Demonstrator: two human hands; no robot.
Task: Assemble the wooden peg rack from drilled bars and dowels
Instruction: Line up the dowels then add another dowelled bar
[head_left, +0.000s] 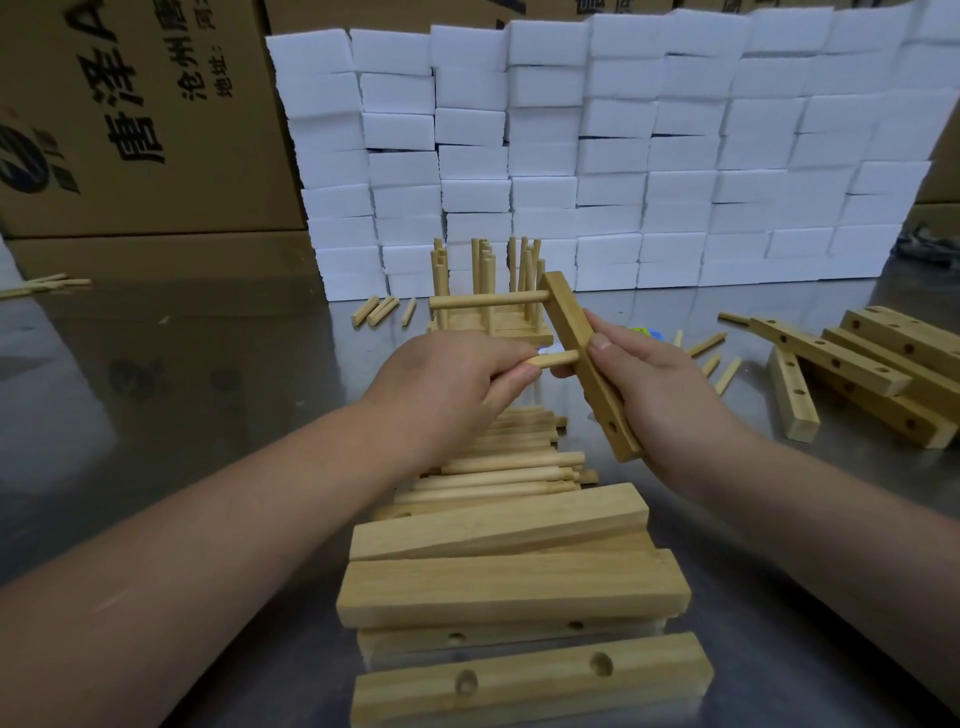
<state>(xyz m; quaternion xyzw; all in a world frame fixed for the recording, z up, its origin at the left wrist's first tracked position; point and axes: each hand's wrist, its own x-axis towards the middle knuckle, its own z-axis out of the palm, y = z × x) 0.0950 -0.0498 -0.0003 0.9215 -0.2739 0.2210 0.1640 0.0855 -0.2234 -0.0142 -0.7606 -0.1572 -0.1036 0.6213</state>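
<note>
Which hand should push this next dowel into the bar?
Left. The left hand pinches the dowel with its tip at the bar, which the right hand grips steady.

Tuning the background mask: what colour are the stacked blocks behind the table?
The blocks are plain white, no pattern. The head view, the only one, shows them clearly.
</note>
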